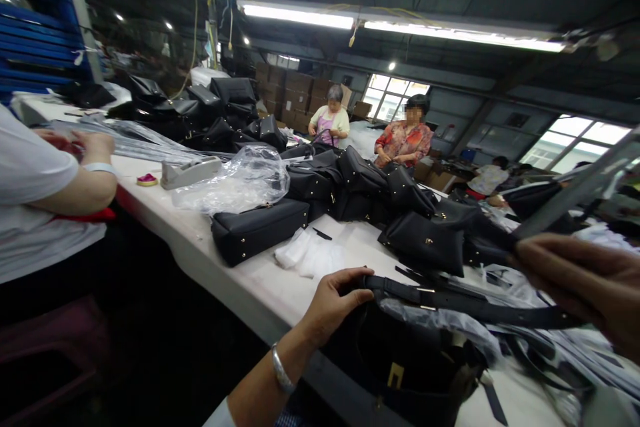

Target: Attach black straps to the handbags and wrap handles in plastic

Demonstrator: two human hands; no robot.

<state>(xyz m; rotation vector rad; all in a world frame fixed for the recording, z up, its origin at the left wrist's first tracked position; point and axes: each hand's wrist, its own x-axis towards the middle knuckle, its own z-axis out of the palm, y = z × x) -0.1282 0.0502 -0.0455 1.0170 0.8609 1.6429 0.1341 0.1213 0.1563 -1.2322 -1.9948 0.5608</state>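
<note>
A black handbag [415,360] with a gold clasp stands at the table's front edge, its top open. My left hand [333,303], with a silver bangle at the wrist, pinches one end of the bag's black strap [450,299] between thumb and fingers. The strap runs to the right, with gold-coloured metal on it, above clear plastic wrap [440,320]. My right hand [585,283] is raised at the right edge, blurred, its fingers closed together. Something dark shows at its fingertips, too smeared to name.
Several black bags [340,180] are heaped along the white table [255,280]. Near its left edge are a clear plastic bag [240,180], a grey tape dispenser [190,172] and a small tape roll [147,179]. A co-worker's arm [95,180] is at left; other people work behind.
</note>
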